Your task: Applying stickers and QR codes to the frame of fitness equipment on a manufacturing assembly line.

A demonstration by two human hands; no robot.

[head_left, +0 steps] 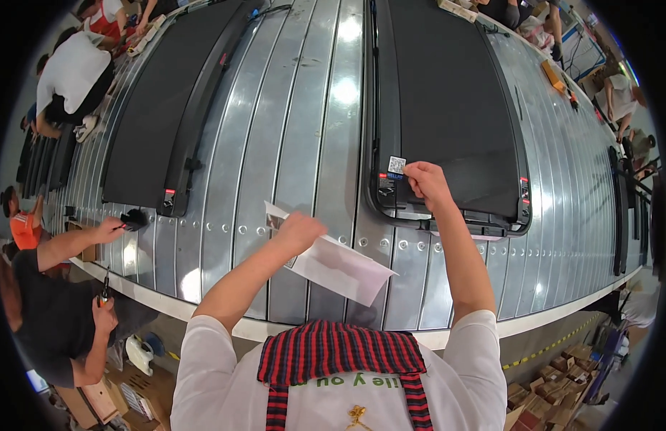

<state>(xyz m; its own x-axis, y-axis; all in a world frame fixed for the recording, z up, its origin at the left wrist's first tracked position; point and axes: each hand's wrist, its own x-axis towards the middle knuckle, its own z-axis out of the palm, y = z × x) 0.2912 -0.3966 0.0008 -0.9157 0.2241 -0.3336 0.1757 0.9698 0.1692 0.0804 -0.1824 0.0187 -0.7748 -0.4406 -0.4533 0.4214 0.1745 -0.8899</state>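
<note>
And here, ctr of frame: small white square sticker (397, 164) w/ black QR-type code, pinched in the R hand (427, 183)! Below it, blue lettering (395, 177) plus a red-and-black label (386, 190) on the long flat black deck (455, 108). Similar label (524, 188) at its lower R corner; another, lower end of the long black L-side deck (160, 100). Btm ctr, green letters, part hidden, on white T-shirt (297, 409). Fine print: too small.

On the slatted metal desk (229, 179): at left, 1 long black panel (160, 108); at upper right, 1 orange box (552, 75). Beyond, lower right: brown cartons (555, 381), yellow-striped tape (553, 345).
</note>
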